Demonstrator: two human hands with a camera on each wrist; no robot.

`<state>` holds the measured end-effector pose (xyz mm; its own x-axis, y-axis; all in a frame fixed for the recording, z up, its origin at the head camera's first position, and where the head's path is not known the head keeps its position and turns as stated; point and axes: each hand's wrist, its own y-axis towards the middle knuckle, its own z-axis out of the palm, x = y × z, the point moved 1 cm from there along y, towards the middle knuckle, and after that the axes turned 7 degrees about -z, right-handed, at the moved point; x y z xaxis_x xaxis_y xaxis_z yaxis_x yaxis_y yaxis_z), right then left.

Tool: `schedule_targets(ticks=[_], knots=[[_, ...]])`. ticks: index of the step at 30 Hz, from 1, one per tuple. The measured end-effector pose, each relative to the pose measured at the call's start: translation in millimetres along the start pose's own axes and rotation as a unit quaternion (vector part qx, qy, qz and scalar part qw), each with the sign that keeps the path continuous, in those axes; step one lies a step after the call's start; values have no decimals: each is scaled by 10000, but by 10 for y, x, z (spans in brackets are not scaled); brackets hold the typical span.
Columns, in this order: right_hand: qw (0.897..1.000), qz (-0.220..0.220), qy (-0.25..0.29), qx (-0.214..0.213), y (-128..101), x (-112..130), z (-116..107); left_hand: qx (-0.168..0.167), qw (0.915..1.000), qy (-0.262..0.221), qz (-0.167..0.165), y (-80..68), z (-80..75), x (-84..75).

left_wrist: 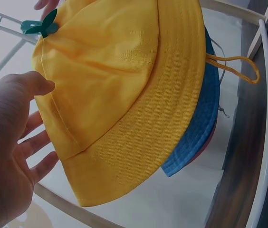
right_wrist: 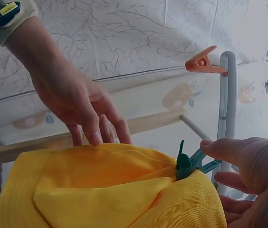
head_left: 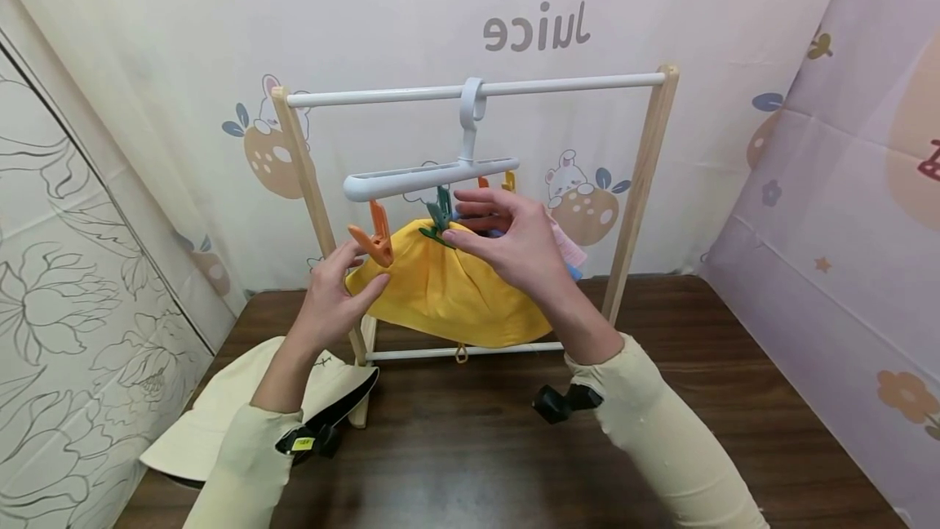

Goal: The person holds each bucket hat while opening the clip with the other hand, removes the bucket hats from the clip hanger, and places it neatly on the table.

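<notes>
The fingers (left_wrist: 38, 142) of the left hand (head_left: 334, 296) are apart from the thumb, which lies in front of the side of the yellow hat (head_left: 448, 292), while the other fingertips are at its edge; whether they truly press the cloth, I cannot tell. The right hand (head_left: 510, 239) also has its thumb and fingers spread, the thumb at the handle of a green clip (head_left: 441, 209) and the fingers just beside it. This clip holds the hat by the top of its crown, next to a small green leaf ornament (left_wrist: 47, 23), so the hat hangs under the white hanger (head_left: 411, 180) with its brim downwards. A yellow loop (head_left: 461, 354) comes out below the brim. From the near end of the hanger hangs an orange clip (head_left: 376, 239), close to the left hand. The hook of the hanger sits on the top rod (head_left: 389, 95) of a rack with wooden posts (head_left: 649, 186). Behind the yellow hat, a blue hat (left_wrist: 203, 118) shows partly. On the desk (head_left: 455, 455), beside the left forearm, lies a cream hat (head_left: 228, 398).
</notes>
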<state>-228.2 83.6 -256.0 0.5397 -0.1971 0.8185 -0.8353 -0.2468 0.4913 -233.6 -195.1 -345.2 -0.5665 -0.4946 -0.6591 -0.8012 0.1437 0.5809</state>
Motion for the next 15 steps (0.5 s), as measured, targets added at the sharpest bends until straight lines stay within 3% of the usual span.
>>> schedule_targets(ticks=[15], knots=[[9997, 63, -256, 0, 35, 50, 36, 98, 9993, -139, -327, -20, 51, -39]])
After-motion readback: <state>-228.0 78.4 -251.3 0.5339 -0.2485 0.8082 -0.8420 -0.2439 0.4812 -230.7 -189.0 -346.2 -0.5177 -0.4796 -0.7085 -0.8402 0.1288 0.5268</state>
